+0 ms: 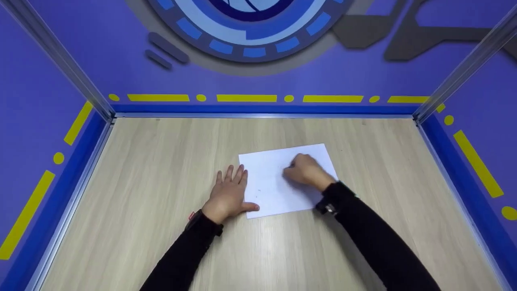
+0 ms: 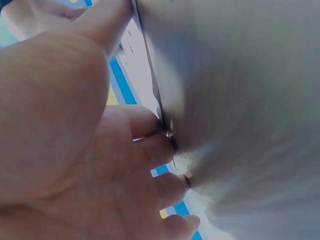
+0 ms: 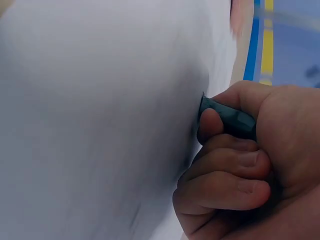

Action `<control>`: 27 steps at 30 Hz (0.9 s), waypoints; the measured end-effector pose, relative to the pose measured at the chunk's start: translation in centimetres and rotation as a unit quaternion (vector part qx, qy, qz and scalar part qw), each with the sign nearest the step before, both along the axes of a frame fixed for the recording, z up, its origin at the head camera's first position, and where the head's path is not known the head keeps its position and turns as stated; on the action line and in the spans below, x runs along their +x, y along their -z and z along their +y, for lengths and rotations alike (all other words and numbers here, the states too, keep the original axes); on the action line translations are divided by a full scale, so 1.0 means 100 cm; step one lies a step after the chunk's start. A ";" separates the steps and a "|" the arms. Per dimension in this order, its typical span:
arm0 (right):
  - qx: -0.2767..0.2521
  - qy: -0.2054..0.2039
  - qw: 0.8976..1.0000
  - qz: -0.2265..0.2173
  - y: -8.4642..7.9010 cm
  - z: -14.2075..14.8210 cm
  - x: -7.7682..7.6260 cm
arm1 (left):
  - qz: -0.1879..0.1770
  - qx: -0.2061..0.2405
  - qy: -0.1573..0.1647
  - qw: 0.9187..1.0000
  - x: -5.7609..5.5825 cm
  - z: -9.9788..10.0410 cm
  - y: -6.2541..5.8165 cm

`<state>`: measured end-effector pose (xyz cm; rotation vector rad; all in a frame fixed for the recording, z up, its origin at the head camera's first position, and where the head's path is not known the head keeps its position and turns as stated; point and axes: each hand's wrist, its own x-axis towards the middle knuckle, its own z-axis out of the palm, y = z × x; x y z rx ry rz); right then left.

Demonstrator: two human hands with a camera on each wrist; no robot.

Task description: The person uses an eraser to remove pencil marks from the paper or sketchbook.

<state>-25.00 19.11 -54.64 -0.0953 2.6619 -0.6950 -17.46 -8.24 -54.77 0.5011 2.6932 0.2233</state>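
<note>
A white sheet of paper [image 1: 268,178] lies slightly turned on the wooden table. My left hand [image 1: 228,194] rests flat at its left edge, fingers spread, the thumb on the lower left corner. Over the right half of the sheet, my right hand [image 1: 305,171] is curled with the knuckles up. In the right wrist view it grips a short, dark teal object [image 3: 232,120] between thumb and fingers, its tip right at the paper [image 3: 100,115]. The rest of that object is hidden in the palm; what kind it is I cannot tell. Small dark marks show on the lower left of the sheet.
The light wooden tabletop [image 1: 161,169] is bordered by metal rails. Purple-blue walls [image 1: 258,87] with yellow dashes stand at the back and both sides. Black sleeves [image 1: 381,238] and wrist bands cover the forearms.
</note>
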 end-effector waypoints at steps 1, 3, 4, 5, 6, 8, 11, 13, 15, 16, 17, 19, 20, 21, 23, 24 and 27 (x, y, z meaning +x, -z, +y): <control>0.000 0.008 1.000 -0.004 0.000 0.014 -0.001 | -0.001 0.000 -0.001 1.000 0.000 0.000 0.000; 0.000 0.027 1.000 -0.014 0.000 0.041 -0.001 | 0.001 0.002 -0.003 1.000 0.000 -0.001 0.000; 0.000 0.037 0.999 -0.019 -0.001 0.053 -0.001 | 0.001 0.003 -0.004 1.000 0.000 -0.001 0.000; 0.001 0.048 0.999 -0.024 -0.001 0.064 0.000 | 0.002 0.005 -0.004 1.000 0.000 -0.001 0.000; 0.001 0.059 0.998 -0.028 -0.002 0.074 0.001 | 0.002 0.008 -0.005 1.000 0.000 -0.001 0.001; 0.004 0.072 0.997 -0.033 -0.002 0.088 0.003 | 0.002 0.010 -0.005 1.000 0.000 -0.001 0.000; 0.005 0.079 0.996 -0.037 -0.003 0.099 0.004 | 0.002 0.012 -0.003 1.000 0.001 -0.001 0.000; 0.009 0.076 0.996 -0.037 -0.003 0.101 0.005 | 0.003 0.011 -0.001 1.000 0.001 0.000 -0.001; 0.011 0.071 0.997 -0.037 -0.004 0.101 0.006 | 0.004 0.011 -0.001 1.000 0.001 0.000 0.000; 0.013 0.071 0.997 -0.037 -0.004 0.101 0.006 | 0.005 0.012 -0.001 1.000 0.001 0.000 0.000; 0.013 0.073 0.996 -0.038 -0.004 0.101 0.007 | 0.005 0.012 -0.001 1.000 0.001 0.001 0.001; 0.012 0.078 0.996 -0.040 -0.003 0.101 0.010 | 0.004 0.013 0.001 1.000 0.001 0.001 0.002; 0.009 0.081 0.996 -0.042 -0.003 0.101 0.012 | 0.003 0.014 0.003 1.000 0.001 0.002 0.002; 0.006 0.083 0.996 -0.043 -0.002 0.100 0.014 | 0.003 0.014 0.004 1.000 0.001 0.002 0.002; -0.006 0.083 0.995 -0.046 -0.002 0.095 0.019 | 0.004 0.010 0.006 1.000 0.001 0.002 0.002; -0.009 0.078 0.996 -0.045 -0.002 0.090 0.021 | 0.003 0.008 0.006 1.000 0.001 0.002 0.001; -0.016 0.055 0.998 -0.040 -0.003 0.067 0.028 | 0.002 0.002 0.003 1.000 0.001 0.001 -0.001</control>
